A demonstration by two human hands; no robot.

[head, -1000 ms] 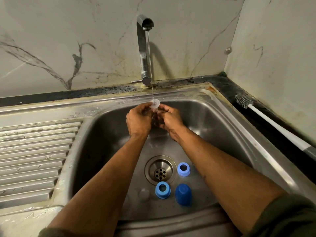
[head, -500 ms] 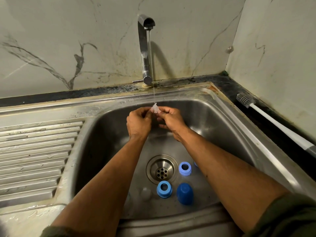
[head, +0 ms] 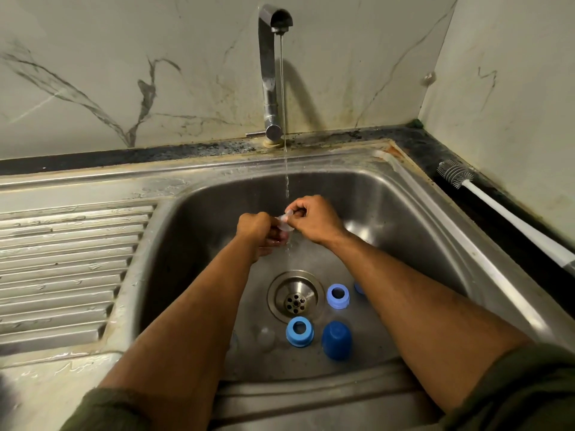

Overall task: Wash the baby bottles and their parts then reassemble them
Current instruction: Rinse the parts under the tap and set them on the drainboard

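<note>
Two hands pinch one clear bottle teat (head: 285,221) between them under a thin water stream (head: 283,119), above the back of the sink basin (head: 404,219).

Both the left hand (head: 255,230) and the right hand (head: 314,219) have fingers curled shut on the soft, see-through piece, which is mostly covered by them, so its full shape is hard to make out. On the steel basin floor beside the round drain (head: 295,299) stand two light blue screw rings (head: 299,331), open centres up, and a darker blue domed cap (head: 336,340); another blue bit is nearly hidden behind the right forearm. Near the left forearm a faint clear part (head: 265,336) is barely discernible. A chrome tap (head: 268,73) rises before the veined marble wall. On the dark counter at right lies a white-handled bottle brush (head: 510,222), its handle cut off by the frame edge. No writing is readable.
</note>
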